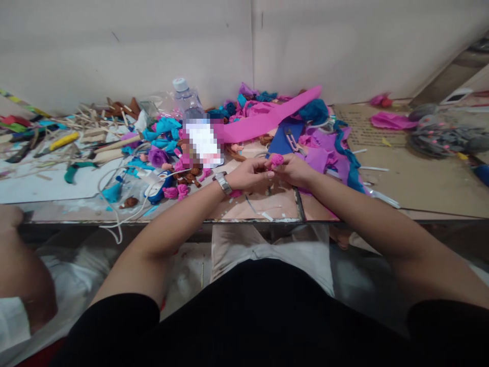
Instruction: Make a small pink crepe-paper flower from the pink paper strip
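A small crinkled pink paper flower (277, 160) is pinched between my two hands, just above the near part of the table. My left hand (249, 174), with a metal watch (222, 182) on its wrist, has its fingers closed at the flower's left side. From the right, my right hand (296, 170) grips the flower with bent fingers; its fingertips are partly hidden. Behind the hands lie a long pink paper strip (252, 130) and a piece of dark blue paper (280, 140). Purple paper (317, 158) is beside my right hand.
A clear bottle (187, 99) stands behind crumpled paper pieces. Wooden sticks and a yellow-handled tool (64, 141) lie at left, near a white cable (101, 183). Cardboard (428, 176) covers the right side, with a grey bundle (439, 135). Another person's arm (26, 270) is at far left.
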Demonstrator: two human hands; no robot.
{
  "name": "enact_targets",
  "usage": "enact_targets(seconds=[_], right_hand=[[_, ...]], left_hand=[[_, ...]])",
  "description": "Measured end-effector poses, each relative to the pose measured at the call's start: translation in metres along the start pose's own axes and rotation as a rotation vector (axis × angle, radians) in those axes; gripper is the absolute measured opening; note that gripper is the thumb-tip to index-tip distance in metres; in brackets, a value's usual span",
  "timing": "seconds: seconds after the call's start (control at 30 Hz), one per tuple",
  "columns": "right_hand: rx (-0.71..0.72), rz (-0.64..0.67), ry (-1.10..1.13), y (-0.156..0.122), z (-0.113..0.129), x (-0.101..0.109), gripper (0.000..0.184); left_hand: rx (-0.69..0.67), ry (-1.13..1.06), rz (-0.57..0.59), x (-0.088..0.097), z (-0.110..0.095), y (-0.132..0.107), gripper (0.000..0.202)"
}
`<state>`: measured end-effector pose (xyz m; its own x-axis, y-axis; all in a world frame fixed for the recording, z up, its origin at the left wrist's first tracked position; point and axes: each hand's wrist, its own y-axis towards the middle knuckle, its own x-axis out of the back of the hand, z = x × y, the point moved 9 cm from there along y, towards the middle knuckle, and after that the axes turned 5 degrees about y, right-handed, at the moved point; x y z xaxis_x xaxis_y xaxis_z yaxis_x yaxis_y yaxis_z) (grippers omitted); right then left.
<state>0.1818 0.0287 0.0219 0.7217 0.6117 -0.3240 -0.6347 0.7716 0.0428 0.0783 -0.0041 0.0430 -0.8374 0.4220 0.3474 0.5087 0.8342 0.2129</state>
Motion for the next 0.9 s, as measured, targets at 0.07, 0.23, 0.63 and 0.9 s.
enact_targets(seconds=[0.07,0.23,0.63,0.9], right_hand=[[-0.011,-0.015,0.002,0.000,-0.001,0.001,0.063],[-0.006,-0.028,-0.018,0.000,-0.002,0.001,0.061],[-0.035,-0.065,0.025,0.005,-0.011,0.009,0.057],[0.085,-0.006,-0.033,0.006,0.006,0.008,0.084]], left_hand=[[-0.035,0.079,-0.031,0.003,-0.002,0.000,0.066],[-0.035,0.119,-0.027,0.004,-0.003,-0.001,0.068],[0.001,0.167,-0.121,0.014,0.002,-0.001,0.069],[0.022,0.067,-0.133,0.022,0.004,0.002,0.058]])
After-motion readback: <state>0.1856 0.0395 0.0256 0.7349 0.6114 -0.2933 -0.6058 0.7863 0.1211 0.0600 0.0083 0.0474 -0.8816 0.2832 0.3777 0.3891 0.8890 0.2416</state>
